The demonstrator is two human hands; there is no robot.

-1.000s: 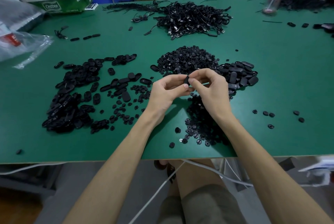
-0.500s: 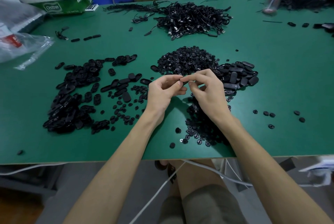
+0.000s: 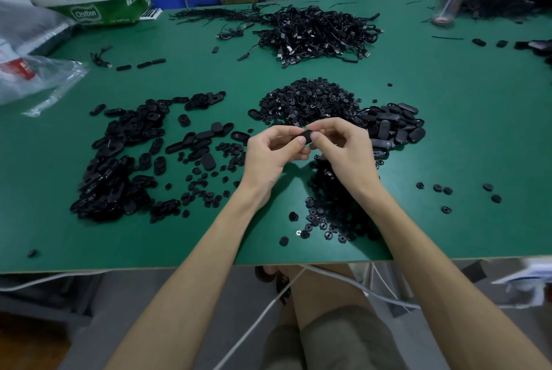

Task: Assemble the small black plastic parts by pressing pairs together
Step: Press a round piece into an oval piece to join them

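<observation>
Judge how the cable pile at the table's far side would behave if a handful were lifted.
The cable pile looks floppy: thin cords loop and droop. They interlace, so a handful would likely drag neighbours along. Loose strands trailing left suggest a push would probably spread it.

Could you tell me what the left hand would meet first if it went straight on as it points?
Probably the right hand: the left hand points toward it, with only the small black part both pinch between them; depth is unclear from one view.
</observation>
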